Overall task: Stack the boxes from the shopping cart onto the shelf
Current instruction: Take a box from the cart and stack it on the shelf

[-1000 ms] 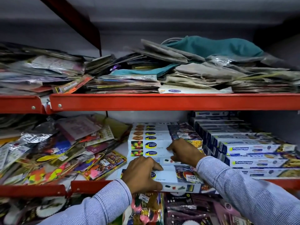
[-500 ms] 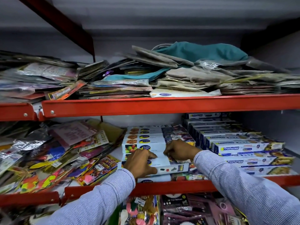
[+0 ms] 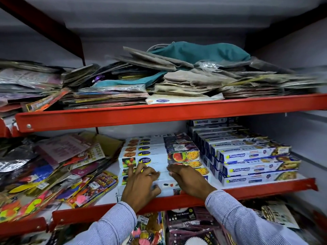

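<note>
Nearest the viewer, two forearms in blue-and-white striped sleeves reach over the red metal front lip of the middle shelf (image 3: 247,190). The left hand (image 3: 139,187) lies palm-down with fingers spread and slightly blurred on the lowest white cling-film boxes of the centre stack (image 3: 159,153). The right hand (image 3: 187,179) is likewise flat, fingers together and curled over a box top, pressing rather than pinching. Neither hand encloses a box.

The stack rises in stepped layers of long white cartons printed with fruit and a blue oval logo, its base at the shelf's front edge, between loose colourful plastic party packets (image 3: 58,174) toward the left end and a terraced pile of blue-and-white foil boxes (image 3: 254,161) toward the right end, the two box piles nearly touching. Above, the upper red shelf beam (image 3: 159,112) carries flattened paper bags and a teal cloth bundle (image 3: 200,50). The shopping cart is not in view.

Likely step: squaring the lower boxes. Risk: an uneven push could skew the stepped layers or slide the front boxes off the lip; the leaning packets may slump into the gap.
</note>
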A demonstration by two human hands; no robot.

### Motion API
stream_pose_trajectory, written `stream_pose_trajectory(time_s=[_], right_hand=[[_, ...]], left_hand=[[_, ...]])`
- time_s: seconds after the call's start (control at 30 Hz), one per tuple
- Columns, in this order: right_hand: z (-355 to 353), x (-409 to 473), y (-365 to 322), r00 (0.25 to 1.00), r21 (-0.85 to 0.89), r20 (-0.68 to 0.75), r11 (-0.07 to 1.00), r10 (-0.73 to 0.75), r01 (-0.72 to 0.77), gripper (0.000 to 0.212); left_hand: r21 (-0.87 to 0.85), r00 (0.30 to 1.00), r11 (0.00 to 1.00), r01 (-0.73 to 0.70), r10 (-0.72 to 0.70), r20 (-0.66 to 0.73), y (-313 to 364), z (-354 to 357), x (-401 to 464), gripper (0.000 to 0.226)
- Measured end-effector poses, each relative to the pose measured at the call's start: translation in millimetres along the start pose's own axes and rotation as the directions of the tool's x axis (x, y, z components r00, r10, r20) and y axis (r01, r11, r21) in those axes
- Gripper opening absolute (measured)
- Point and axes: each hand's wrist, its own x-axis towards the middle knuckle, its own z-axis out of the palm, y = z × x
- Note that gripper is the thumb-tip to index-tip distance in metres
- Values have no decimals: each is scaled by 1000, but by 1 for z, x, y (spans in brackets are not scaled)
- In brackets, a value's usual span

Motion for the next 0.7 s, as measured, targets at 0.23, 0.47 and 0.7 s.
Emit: stream_pose_trajectory(time_s=[0.23, 0.47, 0.7], right_hand=[[0, 2, 1, 1000, -2, 9, 1000, -18, 18, 45], [1, -2, -2, 1000, 14, 8, 1000, 17, -17, 46], [3, -5, -5, 999, -21, 14, 999, 47, -47, 49]], left_hand=[[-229, 995, 971, 70, -52, 81, -2, 7, 0, 55], [-257, 996, 965, 53, -32, 86, -7, 13, -4, 56], [-251, 997, 968, 24, -4, 80, -11, 15, -8, 57]])
